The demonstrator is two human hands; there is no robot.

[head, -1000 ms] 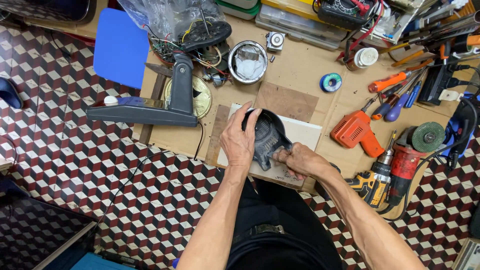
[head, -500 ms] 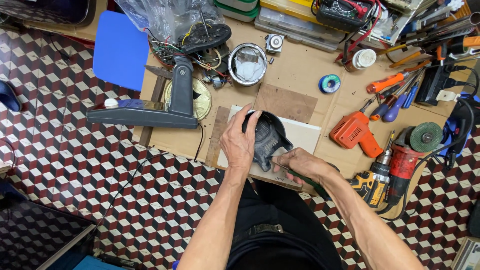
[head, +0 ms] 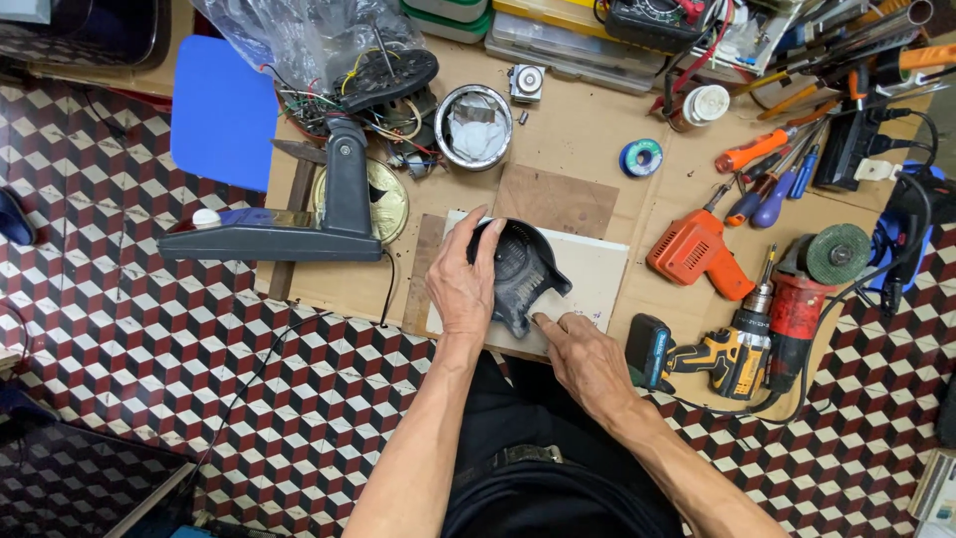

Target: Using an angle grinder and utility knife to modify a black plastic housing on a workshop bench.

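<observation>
The dark ribbed plastic housing (head: 520, 271) stands on a pale board (head: 597, 279) near the front edge of the cardboard-covered work surface (head: 588, 139), and its footing looks unsure — it is rounded, it rests partly on its lower lip, and only the left hand (head: 464, 281) steadies it. If that hand eases off or the right hand (head: 583, 357) pushes too hard at the rim, the housing could rock or skid across the smooth board towards the person's lap. A tool may lie under the right hand's fingers, but the pictures do not show one; if there is, a slip could jab the left thumb or snap a thin rib. The left hand comes up from below with the forearm straight, palm against the housing's left side, fingers curled over its top edge and thumb along the flank — a clasp, not a pinch. The right hand lies lower, knuckles up, fingers drawn together with the fingertips touching the housing's lower right corner; whether they pinch anything I cannot tell. An orange power tool (head: 697, 254) and a yellow-and-black drill (head: 712, 354) lie just to the right, near enough for a sliding elbow to knock.
</observation>
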